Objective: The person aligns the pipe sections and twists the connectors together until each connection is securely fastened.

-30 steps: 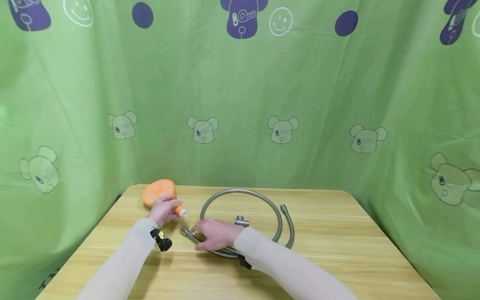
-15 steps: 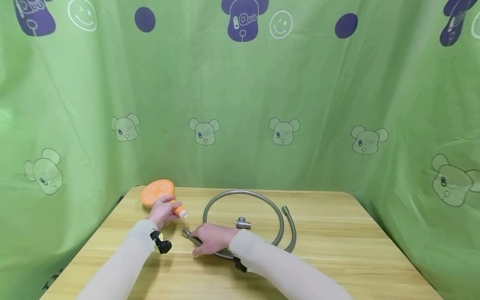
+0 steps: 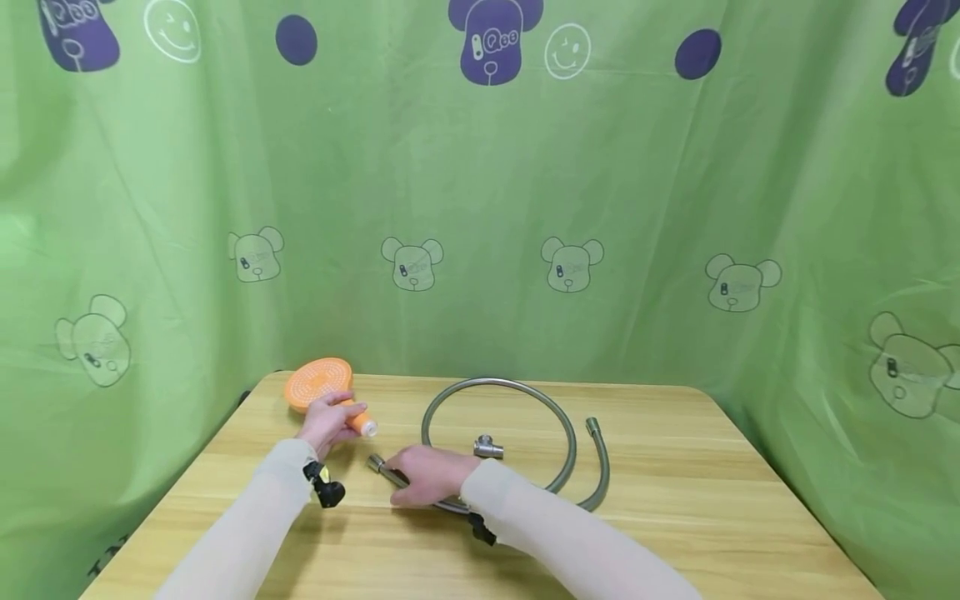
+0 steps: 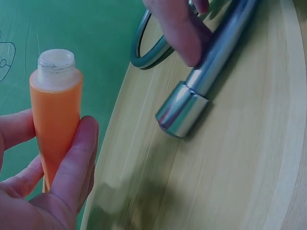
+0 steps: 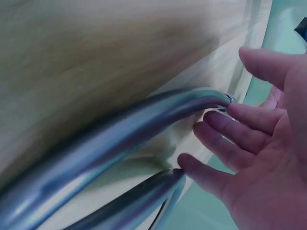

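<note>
My left hand (image 3: 327, 421) grips the handle of an orange shower head (image 3: 318, 382), whose round face points up at the table's far left. The handle's whitish threaded end (image 4: 56, 63) stands free in the left wrist view. A grey metal shower hose (image 3: 573, 450) lies looped on the table. Its metal end fitting (image 4: 182, 109) points toward the left hand, apart from the handle. Over that end is my right hand (image 3: 433, 477); in the right wrist view its fingers are stretched out, fingertips touching the hose, with the thumb (image 5: 268, 64) off it.
A small chrome valve fitting (image 3: 487, 447) sits inside the hose loop. The hose's other end (image 3: 593, 427) lies to the right on the wooden table (image 3: 690, 500). A green printed curtain (image 3: 480, 183) surrounds the table at the back and sides.
My right hand has come down onto the hose near its left end. The hose loop and its right end have slid to the right. The left hand stays on the shower head.
</note>
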A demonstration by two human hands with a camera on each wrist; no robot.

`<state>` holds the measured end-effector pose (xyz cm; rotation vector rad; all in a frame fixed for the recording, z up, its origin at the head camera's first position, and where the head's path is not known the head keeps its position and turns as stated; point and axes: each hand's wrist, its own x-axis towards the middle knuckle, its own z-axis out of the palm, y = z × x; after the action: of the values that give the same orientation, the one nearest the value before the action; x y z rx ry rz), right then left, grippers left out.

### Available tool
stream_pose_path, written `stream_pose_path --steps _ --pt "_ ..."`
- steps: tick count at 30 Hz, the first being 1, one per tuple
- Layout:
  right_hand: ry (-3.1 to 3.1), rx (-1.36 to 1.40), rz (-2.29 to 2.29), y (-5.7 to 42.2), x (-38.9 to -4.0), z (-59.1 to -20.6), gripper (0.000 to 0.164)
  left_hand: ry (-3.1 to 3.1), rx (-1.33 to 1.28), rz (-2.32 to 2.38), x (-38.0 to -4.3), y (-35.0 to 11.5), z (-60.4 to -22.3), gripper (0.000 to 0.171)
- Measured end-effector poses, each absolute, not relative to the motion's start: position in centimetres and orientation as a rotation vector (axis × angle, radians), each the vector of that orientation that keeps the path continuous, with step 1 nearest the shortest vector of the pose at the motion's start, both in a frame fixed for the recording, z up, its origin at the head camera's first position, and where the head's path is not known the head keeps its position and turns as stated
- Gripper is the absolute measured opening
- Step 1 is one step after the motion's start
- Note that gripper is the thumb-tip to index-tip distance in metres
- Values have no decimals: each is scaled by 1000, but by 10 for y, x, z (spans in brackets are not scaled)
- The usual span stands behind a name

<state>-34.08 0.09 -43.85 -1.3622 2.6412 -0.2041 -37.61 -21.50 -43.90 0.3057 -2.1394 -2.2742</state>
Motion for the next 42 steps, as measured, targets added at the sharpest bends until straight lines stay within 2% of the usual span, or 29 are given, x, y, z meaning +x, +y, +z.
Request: stream_pose_path --steps 2,7,13,20,31,42 --pt "2650 -1353 -217 2 -343 -440 43 -2146 311 -2268 -377 -214 -439 60" --pt "2702 -1365 -170 4 -351 -444 27 -2156 322 -2271 -378 -212 -437 60" --pt "2755 -1339 -91 4 -359 -448 28 -2196 334 -2237 -376 -213 -434 59" --pt "2754 -1273 -62 3 -364 -451 46 -2180 312 -2250 -374 -212 -432 59" --pt "2747 -1249 -43 0 -366 -450 57 -2200 298 -2221 -371 -211 -426 59" --pt "2752 -1247 -74 -4 -365 -455 61 -2211 317 -2199 -372 -214 -432 58"
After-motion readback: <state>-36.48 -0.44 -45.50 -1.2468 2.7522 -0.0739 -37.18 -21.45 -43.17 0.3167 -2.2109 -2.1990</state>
